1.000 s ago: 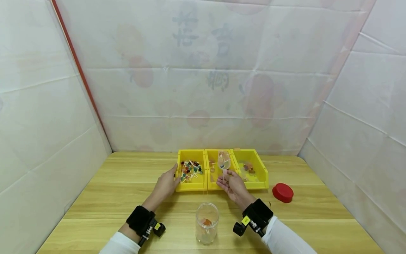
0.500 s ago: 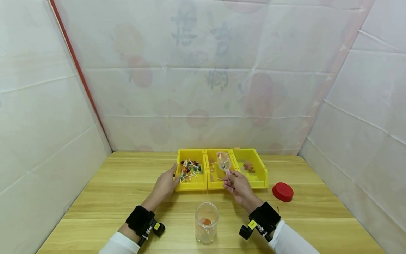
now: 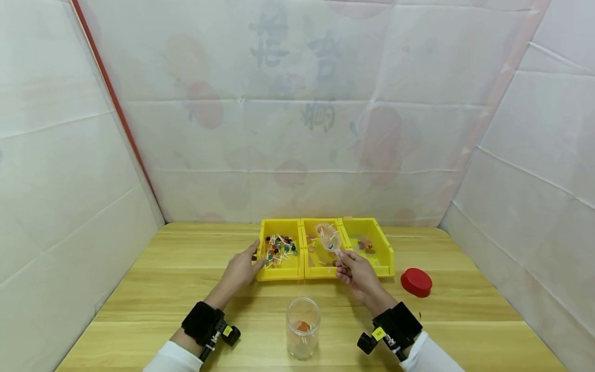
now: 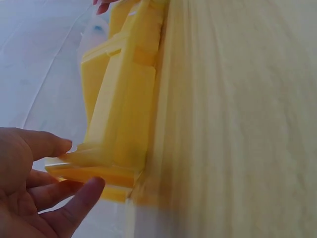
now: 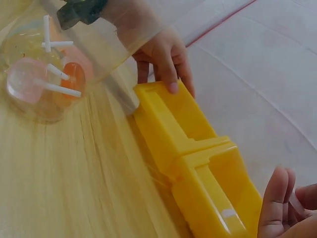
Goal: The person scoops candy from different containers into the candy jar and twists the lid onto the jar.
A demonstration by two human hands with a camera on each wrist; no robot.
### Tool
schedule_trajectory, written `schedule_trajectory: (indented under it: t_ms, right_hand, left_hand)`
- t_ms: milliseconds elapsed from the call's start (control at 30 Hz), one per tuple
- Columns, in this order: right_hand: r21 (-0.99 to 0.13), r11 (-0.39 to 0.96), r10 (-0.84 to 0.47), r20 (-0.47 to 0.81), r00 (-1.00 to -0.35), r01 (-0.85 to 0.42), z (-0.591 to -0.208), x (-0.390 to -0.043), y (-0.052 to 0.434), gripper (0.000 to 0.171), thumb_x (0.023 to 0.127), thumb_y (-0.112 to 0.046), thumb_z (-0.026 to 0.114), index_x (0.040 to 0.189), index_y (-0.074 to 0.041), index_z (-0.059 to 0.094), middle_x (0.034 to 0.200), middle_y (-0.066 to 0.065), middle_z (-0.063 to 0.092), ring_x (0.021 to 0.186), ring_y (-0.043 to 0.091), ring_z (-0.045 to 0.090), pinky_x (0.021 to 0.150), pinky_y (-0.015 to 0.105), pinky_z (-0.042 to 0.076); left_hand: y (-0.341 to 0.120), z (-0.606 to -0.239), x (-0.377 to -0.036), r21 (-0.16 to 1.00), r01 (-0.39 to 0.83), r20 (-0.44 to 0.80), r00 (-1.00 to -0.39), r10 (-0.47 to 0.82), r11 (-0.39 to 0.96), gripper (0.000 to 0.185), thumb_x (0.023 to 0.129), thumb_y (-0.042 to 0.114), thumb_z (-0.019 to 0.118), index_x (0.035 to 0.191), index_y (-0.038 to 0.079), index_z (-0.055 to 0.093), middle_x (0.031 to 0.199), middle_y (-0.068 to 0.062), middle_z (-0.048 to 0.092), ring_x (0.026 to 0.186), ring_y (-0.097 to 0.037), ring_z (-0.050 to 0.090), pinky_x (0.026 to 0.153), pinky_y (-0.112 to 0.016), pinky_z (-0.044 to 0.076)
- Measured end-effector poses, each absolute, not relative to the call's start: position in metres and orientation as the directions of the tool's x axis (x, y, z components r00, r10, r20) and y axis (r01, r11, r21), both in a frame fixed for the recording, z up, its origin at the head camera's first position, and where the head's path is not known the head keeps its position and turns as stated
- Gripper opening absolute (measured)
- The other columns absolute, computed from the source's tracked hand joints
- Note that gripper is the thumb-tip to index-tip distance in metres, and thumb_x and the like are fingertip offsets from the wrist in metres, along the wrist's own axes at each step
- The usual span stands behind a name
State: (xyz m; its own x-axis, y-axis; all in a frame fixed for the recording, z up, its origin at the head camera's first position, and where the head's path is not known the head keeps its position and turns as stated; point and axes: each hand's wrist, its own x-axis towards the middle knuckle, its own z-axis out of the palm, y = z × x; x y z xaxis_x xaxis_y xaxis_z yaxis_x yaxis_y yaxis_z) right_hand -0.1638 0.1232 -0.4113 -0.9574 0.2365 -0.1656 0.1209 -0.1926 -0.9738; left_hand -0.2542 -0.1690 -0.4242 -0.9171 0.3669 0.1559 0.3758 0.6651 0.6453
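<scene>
Right hand (image 3: 355, 271) grip pinches clear scoop (image 3: 328, 236), now farther over middle yellow bin (image 3: 321, 271), away from jar (image 3: 303, 326). Left hand (image 3: 241, 271) open, steadying left bin (image 3: 280, 272).

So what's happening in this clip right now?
A person sits at a wooden table with three yellow bins of lollipops. The left hand rests against the left bin. The right hand grips the handle of a clear scoop, held over the middle bin with a few lollipops in it. An open clear jar, some candy inside, stands nearer the person; its red lid lies off to the right.
</scene>
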Motion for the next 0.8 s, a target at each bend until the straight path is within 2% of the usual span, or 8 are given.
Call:
schedule_trajectory:
  t_ms: [33,133,200,267,400,667,800]
  right_hand:
    - [-0.974,-0.193,0.231,-0.163,-0.959,0.119,-0.411,-0.163,0.124,0.034,0.106,-0.019,0.046,0.131,0.005,0.049,0.088,0.007,0.060,0.069,0.009,0.057,0.061,0.020,0.053]
    - [-0.973,-0.200,0.218,-0.155,-0.964,0.111,-0.409,-0.161,0.126,0.034,0.106,-0.018,0.046,0.131,0.005,0.049,0.085,0.005,0.061,0.068,0.009,0.058,0.061,0.020,0.053]
    - [-0.974,-0.204,0.216,-0.146,-0.965,0.102,-0.407,-0.161,0.129,0.032,0.105,-0.020,0.048,0.127,0.004,0.052,0.083,0.004,0.060,0.068,0.009,0.058,0.061,0.020,0.053]
    - [-0.974,-0.207,0.209,-0.135,-0.968,0.091,-0.406,-0.160,0.132,0.028,0.105,-0.022,0.049,0.119,0.002,0.055,0.082,0.004,0.060,0.068,0.010,0.058,0.061,0.020,0.053]
    - [-0.977,-0.204,0.197,-0.110,-0.974,0.069,-0.404,-0.160,0.140,0.022,0.104,-0.024,0.051,0.104,-0.003,0.059,0.083,0.006,0.060,0.068,0.011,0.058,0.060,0.020,0.052]
    - [-0.982,-0.172,0.153,-0.108,-0.982,0.081,-0.399,-0.151,0.153,0.030,0.105,-0.021,0.047,0.122,0.003,0.055,0.086,0.006,0.060,0.070,0.010,0.058,0.065,0.020,0.055]
    - [-0.989,-0.131,0.096,-0.076,-0.992,0.063,-0.394,-0.148,0.157,0.036,0.106,-0.019,0.045,0.130,0.008,0.050,0.086,0.005,0.061,0.070,0.009,0.058,0.066,0.019,0.054]
  left_hand:
    - [-0.170,-0.424,-0.254,0.642,0.382,0.163,-0.915,0.369,0.665,0.066,0.097,0.023,0.064,0.151,0.002,0.034,0.131,-0.022,0.058,0.101,-0.033,0.064,0.059,-0.031,0.046]
    - [-0.170,-0.422,-0.252,0.639,0.398,0.183,-0.910,0.373,0.658,0.067,0.096,0.026,0.065,0.151,0.001,0.035,0.136,-0.023,0.053,0.117,-0.039,0.056,0.083,-0.042,0.052]
    - [-0.170,-0.419,-0.251,0.628,0.416,0.209,-0.904,0.372,0.658,0.067,0.095,0.027,0.066,0.150,0.001,0.037,0.141,-0.024,0.049,0.125,-0.041,0.049,0.097,-0.051,0.046]
    - [-0.170,-0.416,-0.249,0.612,0.441,0.242,-0.895,0.376,0.656,0.065,0.095,0.027,0.067,0.148,0.001,0.040,0.144,-0.024,0.045,0.131,-0.043,0.042,0.105,-0.056,0.037]
    - [-0.170,-0.409,-0.242,0.592,0.483,0.299,-0.875,0.381,0.645,0.061,0.095,0.028,0.067,0.145,0.003,0.046,0.145,-0.023,0.043,0.132,-0.044,0.040,0.105,-0.058,0.035]
    - [-0.166,-0.398,-0.223,0.605,0.570,0.343,-0.817,0.464,0.556,0.057,0.095,0.036,0.065,0.142,0.007,0.051,0.145,-0.018,0.046,0.133,-0.040,0.040,0.107,-0.058,0.034]
    - [-0.166,-0.394,-0.212,0.622,0.585,0.327,-0.797,0.507,0.520,0.056,0.096,0.038,0.063,0.143,0.009,0.051,0.145,-0.017,0.046,0.129,-0.039,0.045,0.103,-0.056,0.040]
